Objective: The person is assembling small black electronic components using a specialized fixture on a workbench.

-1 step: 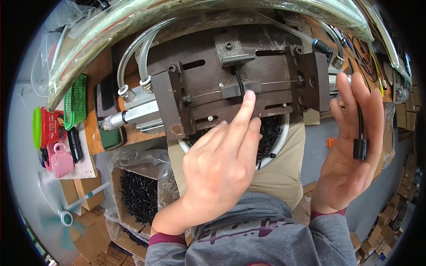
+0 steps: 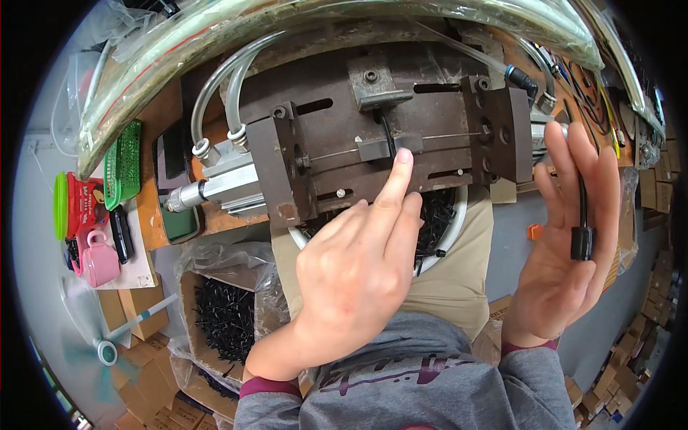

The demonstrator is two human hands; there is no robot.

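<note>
My left hand (image 2: 358, 265) points its index finger at the middle of a brown metal fixture (image 2: 330, 129). The fingertip touches or nearly touches a thin black plastic piece (image 2: 389, 136), which lies across a small grey block (image 2: 371, 150) below a metal bracket (image 2: 381, 98). The left hand's other fingers are partly bent, and nothing shows in them. To the fixture's right, my right hand (image 2: 566, 265) is raised with its palm visible. A black rod with a thick cylindrical end (image 2: 582, 244) lies along its straight fingers, held against them; the thumb is beside the thick end.
Below the fixture, a white-rimmed container (image 2: 459, 229) of black pieces is on my lap. A plastic-lined carton (image 2: 190, 308) with similar pieces stands left. Clear hoses (image 2: 215, 86) and a metal cylinder (image 2: 236, 183) join the fixture. Far left are a pink cup (image 2: 99, 261) and green basket (image 2: 123, 165).
</note>
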